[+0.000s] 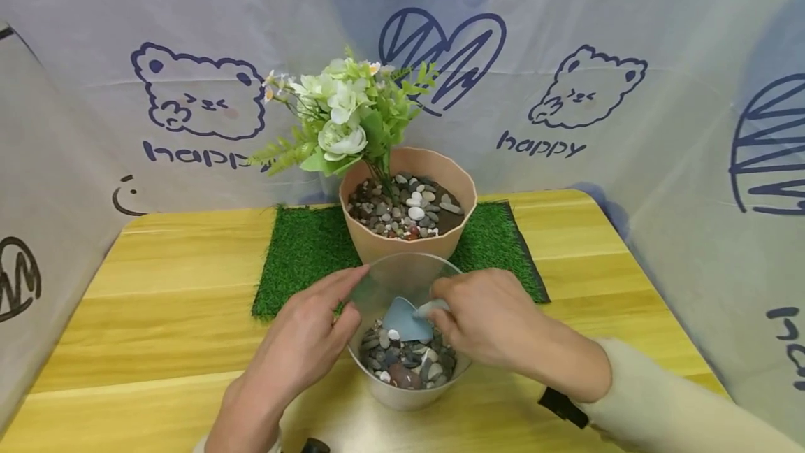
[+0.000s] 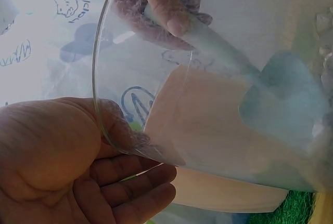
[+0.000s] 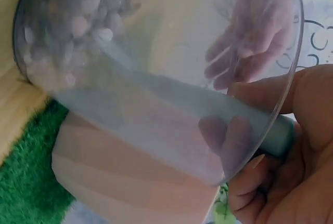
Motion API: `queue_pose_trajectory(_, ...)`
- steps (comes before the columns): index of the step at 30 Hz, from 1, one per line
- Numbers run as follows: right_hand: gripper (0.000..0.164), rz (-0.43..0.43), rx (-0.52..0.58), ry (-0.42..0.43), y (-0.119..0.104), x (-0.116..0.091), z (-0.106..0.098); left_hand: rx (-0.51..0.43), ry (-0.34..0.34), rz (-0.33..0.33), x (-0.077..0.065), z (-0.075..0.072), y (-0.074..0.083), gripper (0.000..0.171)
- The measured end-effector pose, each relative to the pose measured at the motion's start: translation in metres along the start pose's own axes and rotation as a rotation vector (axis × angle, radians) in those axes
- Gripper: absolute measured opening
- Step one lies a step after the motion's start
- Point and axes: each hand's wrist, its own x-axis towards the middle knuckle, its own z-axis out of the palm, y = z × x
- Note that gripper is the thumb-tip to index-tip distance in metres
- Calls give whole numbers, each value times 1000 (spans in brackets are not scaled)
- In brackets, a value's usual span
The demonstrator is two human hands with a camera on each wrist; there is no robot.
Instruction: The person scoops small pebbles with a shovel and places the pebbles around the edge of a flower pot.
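Observation:
A clear plastic container (image 1: 409, 397) stands tilted toward the person, with pebbles (image 1: 405, 372) heaped at its bottom. My left hand (image 1: 298, 341) holds its left rim; in the left wrist view the thumb and fingers pinch the clear wall. Inside the container is a pale blue trowel (image 1: 405, 320), its blade at the pebbles. My right hand (image 1: 493, 320) grips the trowel's handle (image 3: 197, 96), seen through the clear wall in the right wrist view. A white pebble shows at the blade's lower edge.
Behind the container, a peach pot (image 1: 409, 250) of soil and mixed stones stands on a green grass mat (image 1: 302, 250). White artificial flowers (image 1: 342, 107) with green leaves rise from it. The wooden table (image 1: 157, 334) is enclosed by printed cloth (image 1: 327, 12).

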Motion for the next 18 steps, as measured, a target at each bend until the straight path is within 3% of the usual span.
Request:
queue_pose_trajectory(4,14,30,92,-25,-4,1,3,5,13,3,0,-1,0,54)
queue_pose_trajectory(11,14,-30,194,-117,-2,6,-2,1,9,2,1,0,-1,55)
queue_pose_trajectory(18,13,-32,269,-197,4,3,-11,0,2,-4,1,-1,1,55)
